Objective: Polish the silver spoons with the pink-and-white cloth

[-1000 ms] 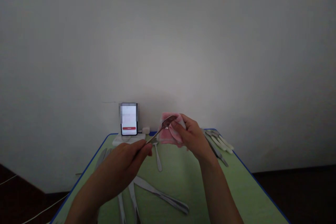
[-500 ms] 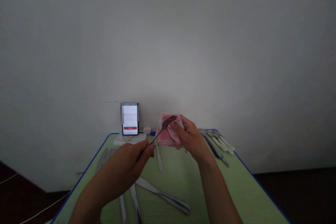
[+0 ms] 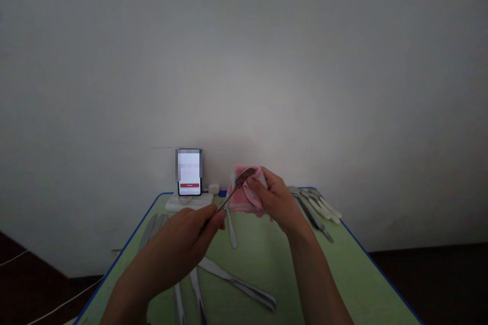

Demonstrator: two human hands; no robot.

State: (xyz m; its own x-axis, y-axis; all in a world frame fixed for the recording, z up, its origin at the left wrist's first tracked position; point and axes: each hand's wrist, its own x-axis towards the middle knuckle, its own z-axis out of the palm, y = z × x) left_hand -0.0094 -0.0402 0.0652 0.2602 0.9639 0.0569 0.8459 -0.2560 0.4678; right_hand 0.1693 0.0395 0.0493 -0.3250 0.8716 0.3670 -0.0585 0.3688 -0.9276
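Observation:
My left hand (image 3: 190, 236) pinches the handle end of a metal spoon (image 3: 233, 189) that slants up to the right. The spoon's bowl rests against a pink cloth (image 3: 244, 195), which my right hand (image 3: 276, 200) grips bunched around it, thumb pressed on the bowl. Both hands hover above the far half of a green table (image 3: 343, 274) with a blue edge.
A lit phone (image 3: 189, 172) stands on a white base at the table's far left, against the wall. Several pieces of cutlery (image 3: 316, 208) lie at the far right. Another spoon (image 3: 230, 228) lies in the middle, knives (image 3: 236, 284) near me, more cutlery (image 3: 152, 226) at left.
Hardly anything moved: my hands and the spoon stay in place, with only a slight shift of my right thumb on the cloth and of the view.

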